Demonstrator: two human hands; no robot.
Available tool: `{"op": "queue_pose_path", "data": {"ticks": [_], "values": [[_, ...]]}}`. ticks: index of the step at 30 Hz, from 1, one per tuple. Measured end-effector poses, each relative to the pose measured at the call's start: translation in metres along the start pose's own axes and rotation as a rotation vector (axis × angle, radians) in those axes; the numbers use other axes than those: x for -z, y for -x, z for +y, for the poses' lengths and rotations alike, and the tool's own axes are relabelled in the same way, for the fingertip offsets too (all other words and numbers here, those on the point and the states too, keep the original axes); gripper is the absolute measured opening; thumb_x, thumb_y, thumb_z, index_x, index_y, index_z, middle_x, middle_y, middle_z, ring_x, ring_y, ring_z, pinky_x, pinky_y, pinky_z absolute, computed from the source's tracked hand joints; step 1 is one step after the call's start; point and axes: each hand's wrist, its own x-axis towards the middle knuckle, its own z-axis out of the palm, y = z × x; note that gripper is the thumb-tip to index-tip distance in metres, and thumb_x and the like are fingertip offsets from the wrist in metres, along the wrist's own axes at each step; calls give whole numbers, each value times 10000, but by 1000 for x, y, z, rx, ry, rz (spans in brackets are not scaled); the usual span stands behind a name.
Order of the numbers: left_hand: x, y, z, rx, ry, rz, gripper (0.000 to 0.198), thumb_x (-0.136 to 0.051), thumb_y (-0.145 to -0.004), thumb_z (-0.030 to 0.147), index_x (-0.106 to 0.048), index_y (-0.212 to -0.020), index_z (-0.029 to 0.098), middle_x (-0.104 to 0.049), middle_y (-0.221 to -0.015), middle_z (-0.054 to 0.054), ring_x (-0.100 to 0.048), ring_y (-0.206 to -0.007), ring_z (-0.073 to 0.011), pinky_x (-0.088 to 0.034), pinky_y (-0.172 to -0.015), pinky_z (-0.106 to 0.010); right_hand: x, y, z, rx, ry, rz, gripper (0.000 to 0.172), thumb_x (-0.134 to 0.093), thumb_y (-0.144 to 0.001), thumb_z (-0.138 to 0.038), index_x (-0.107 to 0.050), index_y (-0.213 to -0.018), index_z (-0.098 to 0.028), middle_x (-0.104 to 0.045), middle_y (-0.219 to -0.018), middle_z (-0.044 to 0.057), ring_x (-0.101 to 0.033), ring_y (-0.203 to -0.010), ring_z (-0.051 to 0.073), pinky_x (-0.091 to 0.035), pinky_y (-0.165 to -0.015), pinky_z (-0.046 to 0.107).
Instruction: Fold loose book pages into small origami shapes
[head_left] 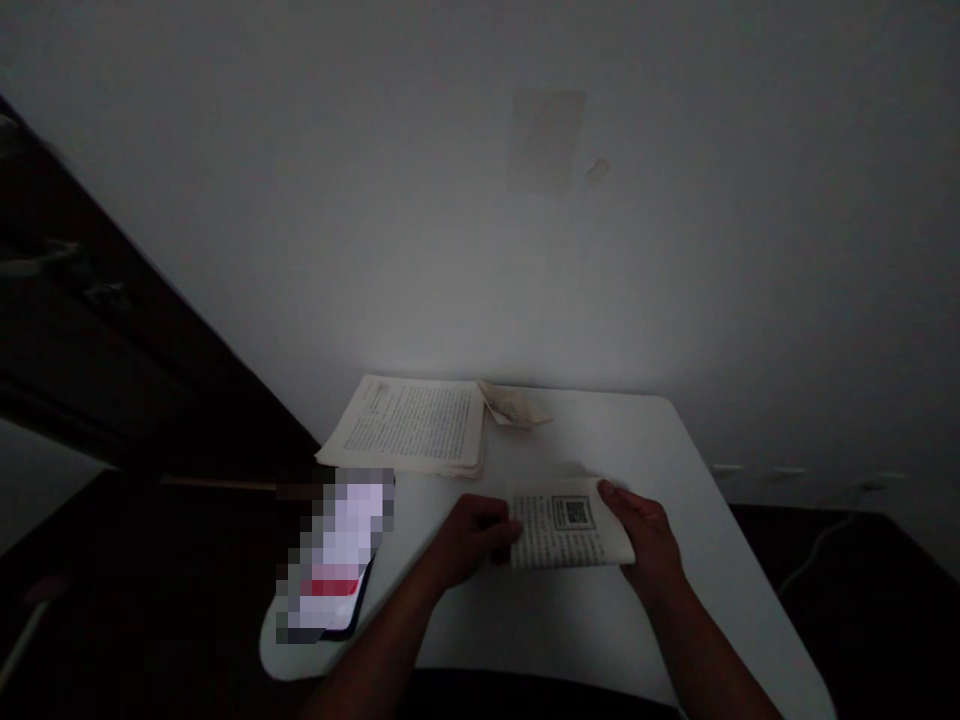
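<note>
A folded sheet of printed paper (555, 540) with a QR code on its upper face is held just over the white table, between both hands. My left hand (480, 538) pinches its left edge, thumb on top and the other fingers curled. Gripping the right edge is my right hand (649, 535), its thumb near the upper right corner and its fingers mostly hidden behind the sheet. Beyond my hands, a small folded paper piece (517, 408) rests beside a stack of printed pages (412, 425).
A phone (341, 560) with a lit, blurred-out screen lies at the left edge of the white table (622, 430). The table's far edge meets a pale wall (375, 250). A dark door (112, 300) is at the left, and a white cable (814, 550) runs at the right.
</note>
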Motion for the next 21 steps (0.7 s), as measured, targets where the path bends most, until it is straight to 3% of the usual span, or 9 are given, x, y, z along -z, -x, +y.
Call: {"op": "queue_pose_path", "data": {"ticks": [3,5,8,11,14,17,21], "values": [[1,-4,3,43,69,-64,392,-630,-692,484,-612,-670,93,-537,-538,-11,-460,-436,-86,-351,-432,-204,-1,2,-3,-20,43,-14,381,-672,-682,-487,-726,-774,-122,-672,-565,54,-561,-434,154,-416,-421,258],[3,-8,8,72,73,-45,409,-623,-687,500,-620,-724,93,-555,-573,-19,-476,-445,-97,-369,-429,-214,-1,3,-5,-30,91,-32,389,-676,-664,-507,-723,-721,-125,-655,-529,45,-545,-417,151,-407,-416,260],[8,-17,20,100,-92,-28,343,-637,-692,448,-632,-691,105,-569,-585,-12,-502,-507,-110,-382,-481,-219,-4,5,-9,-60,169,-106,413,-677,-640,-535,-709,-644,-123,-635,-497,41,-534,-405,157,-382,-396,261],[8,-25,36,85,-338,-177,271,-606,-733,396,-665,-718,132,-579,-607,12,-489,-550,-104,-364,-528,-210,-7,5,-14,-92,260,-235,413,-648,-672,-532,-697,-631,-124,-632,-505,32,-530,-412,148,-364,-400,251],[1,-30,47,31,-492,-294,335,-528,-790,403,-599,-603,135,-453,-494,49,-384,-475,-82,-276,-454,-201,-9,-1,-22,-81,339,-343,379,-639,-701,-491,-687,-626,-123,-627,-510,16,-515,-412,122,-344,-407,230],[-6,-32,42,-104,-524,-173,346,-467,-833,370,-532,-581,143,-396,-509,58,-364,-500,-82,-268,-476,-203,-8,-12,-26,-131,254,-369,366,-656,-690,-479,-695,-673,-116,-648,-542,27,-555,-461,134,-392,-456,236],[-10,-35,24,-195,-550,165,361,-405,-868,366,-490,-589,152,-398,-542,53,-381,-536,-90,-284,-513,-204,-10,-23,-19,-132,-53,-355,485,-590,-695,-589,-700,-838,-139,-705,-739,83,-638,-674,193,-474,-629,308]]}}
